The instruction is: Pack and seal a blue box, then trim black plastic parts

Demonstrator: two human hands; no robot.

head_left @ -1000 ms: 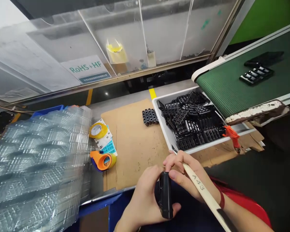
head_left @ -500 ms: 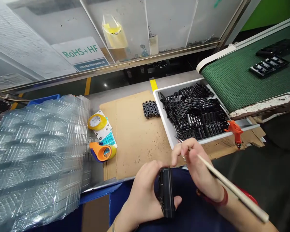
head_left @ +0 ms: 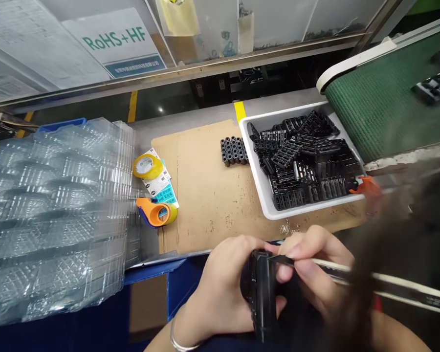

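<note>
My left hand point(head_left: 225, 288) is wrapped around a black plastic part point(head_left: 266, 298), which stands upright with its long side toward me above my lap. From the right, my right hand point(head_left: 317, 264) pinches a slim knife-like tool point(head_left: 407, 288) with a long pale-and-black handle. Its dark tip touches or nearly touches the top edge of the black part; exact contact cannot be made out. A dark blur hides part of my right wrist and the handle.
A white tray point(head_left: 262, 195) heaped with black plastic parts point(head_left: 297, 156) stands beyond my hands, beside a green conveyor belt point(head_left: 374, 102). Joined black tubes point(head_left: 233, 150) lie on cardboard point(head_left: 201, 195). Leftward are a tape dispenser point(head_left: 150, 211), a tape roll point(head_left: 156, 168) and stacked clear trays point(head_left: 58, 220).
My right hand has moved down and inward, bringing the tool's tip to the top of the black part. The left hand keeps its grip. The view has tilted down, and a dark blur has entered at right.
</note>
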